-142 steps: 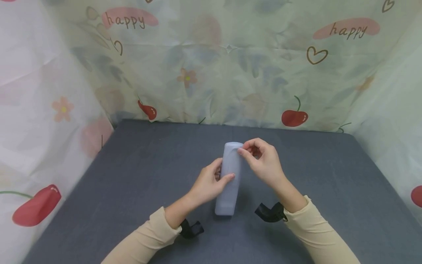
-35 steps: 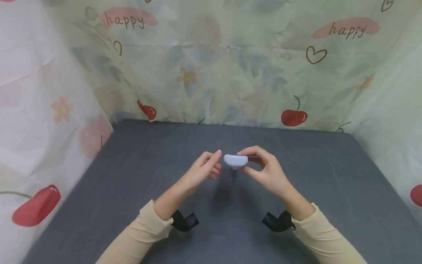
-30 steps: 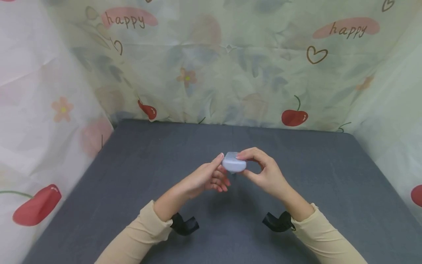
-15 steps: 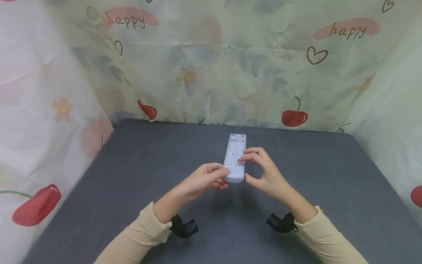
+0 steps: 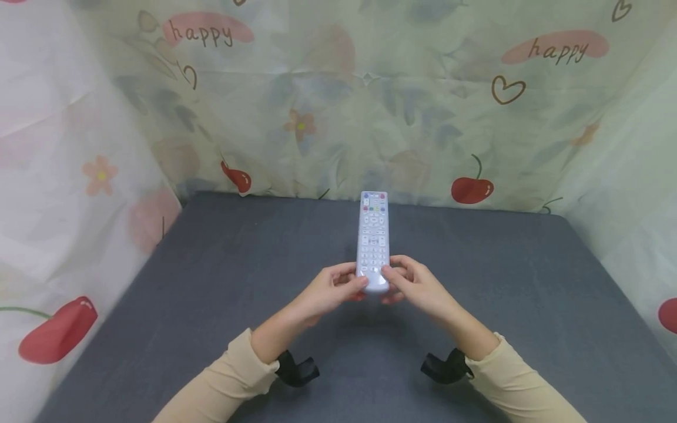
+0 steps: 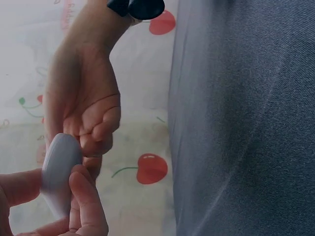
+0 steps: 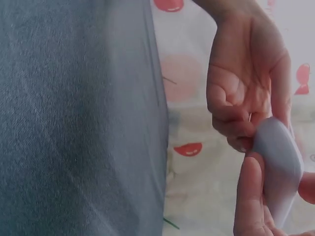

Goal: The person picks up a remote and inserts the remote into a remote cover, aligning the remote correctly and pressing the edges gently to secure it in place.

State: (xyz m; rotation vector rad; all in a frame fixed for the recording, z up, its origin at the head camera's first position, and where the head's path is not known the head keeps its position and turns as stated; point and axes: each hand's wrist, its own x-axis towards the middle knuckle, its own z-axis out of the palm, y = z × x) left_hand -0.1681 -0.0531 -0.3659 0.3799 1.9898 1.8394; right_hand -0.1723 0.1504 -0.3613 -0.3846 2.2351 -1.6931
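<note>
A pale grey-white remote control is held up above the table, button side toward the head camera, its far end pointing at the back curtain. Its near end sits between both hands. My left hand pinches the left edge, thumb on the front face and fingers behind. On the right edge, my right hand pinches likewise with its thumb on top. Both wrist views show the remote control's rounded end edge-on between the fingertips; the buttons are hidden there.
A dark grey cloth-covered table lies below. Patterned curtains with cherries and hearts enclose the back and both sides. Black straps sit at the wrists, below cream sleeves.
The remote control was first back side up, then turned end-on, and now shows its buttons, raised more upright. My right hand shifted from touching the buttons to pinching the near right edge.
</note>
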